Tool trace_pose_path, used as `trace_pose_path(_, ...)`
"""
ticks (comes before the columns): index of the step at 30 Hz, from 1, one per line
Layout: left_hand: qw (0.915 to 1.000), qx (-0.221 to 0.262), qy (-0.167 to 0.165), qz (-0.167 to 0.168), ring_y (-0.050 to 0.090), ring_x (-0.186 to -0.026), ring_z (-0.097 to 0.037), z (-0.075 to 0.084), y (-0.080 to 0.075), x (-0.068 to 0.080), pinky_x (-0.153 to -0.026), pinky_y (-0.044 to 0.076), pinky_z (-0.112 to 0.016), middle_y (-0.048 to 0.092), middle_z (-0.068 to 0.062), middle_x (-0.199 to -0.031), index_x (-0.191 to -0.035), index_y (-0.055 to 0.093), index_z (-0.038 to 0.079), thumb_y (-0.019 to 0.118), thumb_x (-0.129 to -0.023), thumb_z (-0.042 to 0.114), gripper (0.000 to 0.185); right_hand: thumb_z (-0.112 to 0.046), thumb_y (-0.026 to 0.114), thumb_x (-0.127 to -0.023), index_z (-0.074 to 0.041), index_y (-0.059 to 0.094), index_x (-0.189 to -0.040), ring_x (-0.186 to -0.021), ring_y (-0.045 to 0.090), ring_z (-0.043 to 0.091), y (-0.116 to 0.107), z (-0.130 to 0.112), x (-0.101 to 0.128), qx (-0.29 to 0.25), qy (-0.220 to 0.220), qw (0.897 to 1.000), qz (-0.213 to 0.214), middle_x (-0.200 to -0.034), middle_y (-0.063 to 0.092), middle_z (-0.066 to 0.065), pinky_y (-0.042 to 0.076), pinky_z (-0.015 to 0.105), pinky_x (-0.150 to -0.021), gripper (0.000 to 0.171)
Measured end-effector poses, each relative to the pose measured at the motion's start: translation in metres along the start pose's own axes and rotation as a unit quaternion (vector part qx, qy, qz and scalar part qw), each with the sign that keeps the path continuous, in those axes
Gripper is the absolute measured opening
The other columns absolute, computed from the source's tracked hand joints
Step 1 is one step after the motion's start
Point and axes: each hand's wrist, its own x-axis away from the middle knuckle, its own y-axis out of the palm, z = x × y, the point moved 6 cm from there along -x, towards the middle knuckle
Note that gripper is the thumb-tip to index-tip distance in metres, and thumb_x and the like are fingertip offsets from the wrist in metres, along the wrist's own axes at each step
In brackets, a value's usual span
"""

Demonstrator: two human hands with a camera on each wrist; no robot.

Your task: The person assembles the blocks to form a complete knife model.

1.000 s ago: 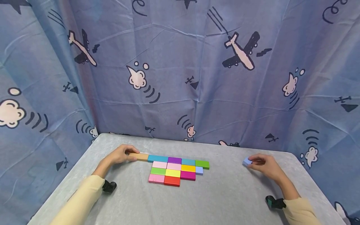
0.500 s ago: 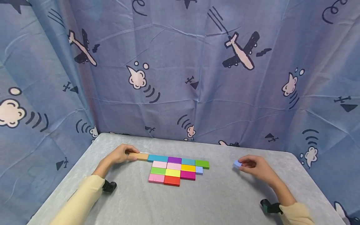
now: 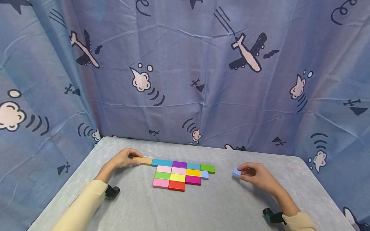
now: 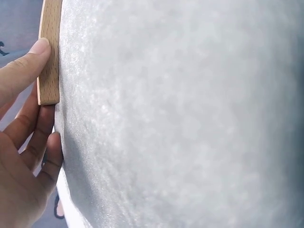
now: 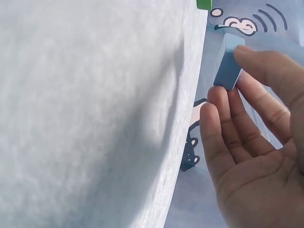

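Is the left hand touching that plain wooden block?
Touching. The left wrist view shows the left hand pressing its thumb on the wooden block.

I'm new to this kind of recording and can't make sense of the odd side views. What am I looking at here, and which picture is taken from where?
There is no machine: a person works with bare hands and wears three cameras. The wide picture comes from the head and looks down at a grey table with coloured blocks laid flat in rows. The other two come from the wrists, so they look tilted and very close. The left hand holds a plain wooden block at the left end of the top row, thumb on it. The right hand, apart from the rows, pinches a small light blue block in its fingertips.
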Motion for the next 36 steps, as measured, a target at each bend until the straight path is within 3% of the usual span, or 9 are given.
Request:
trace_pose_path(10,0.9998,-0.013,-0.016,0.002,0.057,-0.081,-0.017,0.001,-0.001,0.001,-0.072,0.045,-0.033,0.066,-0.002,-0.091,-0.099,0.072,0.005,0.077,-0.076,0.007,0.024,-0.016,0.075,-0.081,-0.004,0.066,-0.102,-0.083,0.062,0.023,0.016,-0.007,-0.005,-0.005,-0.01,1.0,-0.01,-0.097,0.064,0.008,0.05,0.031,-0.071,0.026)
trace_pose_path(16,1.0,-0.008,-0.001,-0.001,0.058,-0.081,-0.018,0.004,-0.001,0.001,-0.071,0.046,-0.033,0.067,-0.003,-0.091,-0.099,0.072,0.003,0.077,-0.077,0.008,0.024,-0.016,0.075,-0.081,-0.004,0.066,-0.103,-0.084,0.062,0.024,0.029,-0.018,-0.013,-0.021,-0.021,0.999,-0.025,-0.098,0.064,0.007,0.05,0.031,-0.073,0.026)
trace_pose_path(20,1.0,-0.008,0.003,-0.002,0.058,-0.081,-0.018,0.004,-0.001,0.001,-0.07,0.046,-0.032,0.067,-0.004,-0.091,-0.099,0.072,0.003,0.077,-0.076,0.008,0.024,-0.013,0.075,-0.08,-0.003,0.066,-0.104,-0.085,0.061,0.026,0.042,-0.029,-0.019,-0.035,-0.04,0.997,-0.047,-0.099,0.064,0.009,0.05,0.032,-0.074,0.027)
trace_pose_path(36,0.9999,-0.006,-0.01,0.004,0.058,-0.08,-0.017,0.0,-0.001,0.001,-0.071,0.045,-0.032,0.067,-0.003,-0.091,-0.098,0.072,0.003,0.078,-0.076,0.008,0.024,-0.013,0.076,-0.08,-0.008,0.068,-0.101,-0.084,0.06,0.022,0.096,-0.068,-0.044,-0.045,-0.044,0.992,-0.113,-0.098,0.064,0.002,0.049,0.033,-0.077,0.024)
